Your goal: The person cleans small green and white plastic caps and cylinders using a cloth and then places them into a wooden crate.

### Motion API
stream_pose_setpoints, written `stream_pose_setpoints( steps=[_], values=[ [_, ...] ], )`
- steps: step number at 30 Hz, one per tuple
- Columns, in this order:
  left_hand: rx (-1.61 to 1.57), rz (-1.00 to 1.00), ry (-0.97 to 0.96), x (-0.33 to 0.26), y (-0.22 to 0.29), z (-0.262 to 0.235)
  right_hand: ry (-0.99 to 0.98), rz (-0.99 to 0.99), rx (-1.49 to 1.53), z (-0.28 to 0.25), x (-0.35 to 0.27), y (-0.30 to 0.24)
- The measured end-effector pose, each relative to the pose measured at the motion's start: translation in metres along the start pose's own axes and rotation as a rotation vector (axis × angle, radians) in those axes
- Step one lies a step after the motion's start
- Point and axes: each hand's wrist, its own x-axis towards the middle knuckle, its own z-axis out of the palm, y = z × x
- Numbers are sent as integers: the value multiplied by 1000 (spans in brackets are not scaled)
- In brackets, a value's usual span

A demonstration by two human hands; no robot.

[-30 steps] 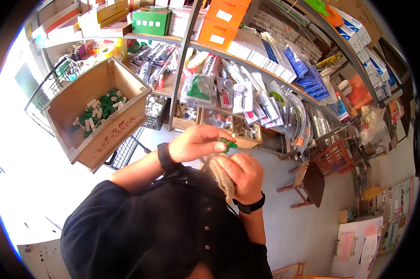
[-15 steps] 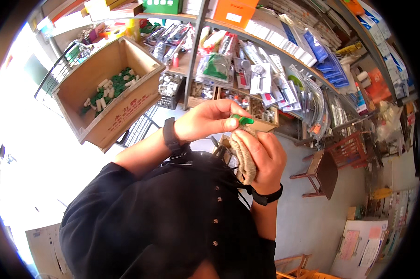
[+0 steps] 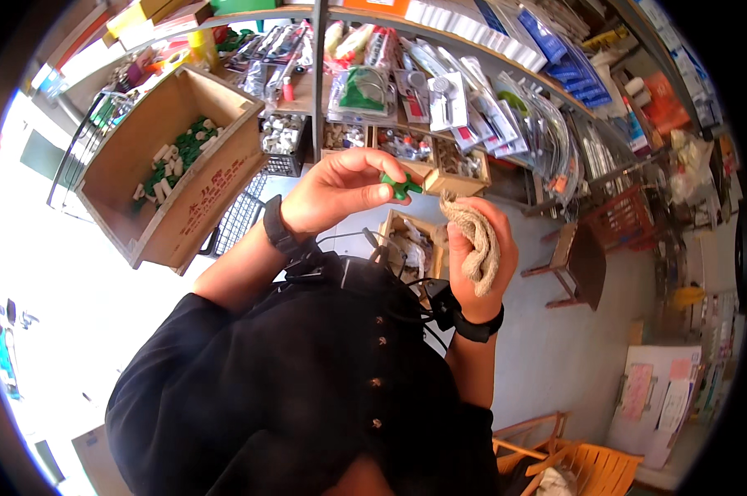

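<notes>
Left hand (image 3: pixel 336 194) pinches a small green plastic fitting (image 3: pixel 402 186) at your fingertips, fingers curled shut on it, held up in open air ahead of the shelf rack (image 3: pixel 473 91). Fitting's axis can't be told, too small. Right hand (image 3: pixel 481 248) is closed around a bunched tan cloth (image 3: pixel 475 241), just beside the fitting, long axis running roughly up-down. Wooden crate (image 3: pixel 183 165) of green and white parts sits well off to your left.
</notes>
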Motion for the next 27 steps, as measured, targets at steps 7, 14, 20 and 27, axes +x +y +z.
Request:
stream_pose_setpoints(
  steps=[7, 14, 20, 27],
  values=[
    [-33, -128, -33, 9, -2, 21, -54, -166, -2, 2, 0, 5],
    [5, -122, -91, 15, -8, 23, -238, -53, -108, -17, -5, 13],
    [8, -125, -38, 13, -14, 19, -179, -27, -264, -34, 0, 14],
    [-103, -126, 15, 17, -19, 23, -164, -228, -82, -17, 0, 9]
  ],
)
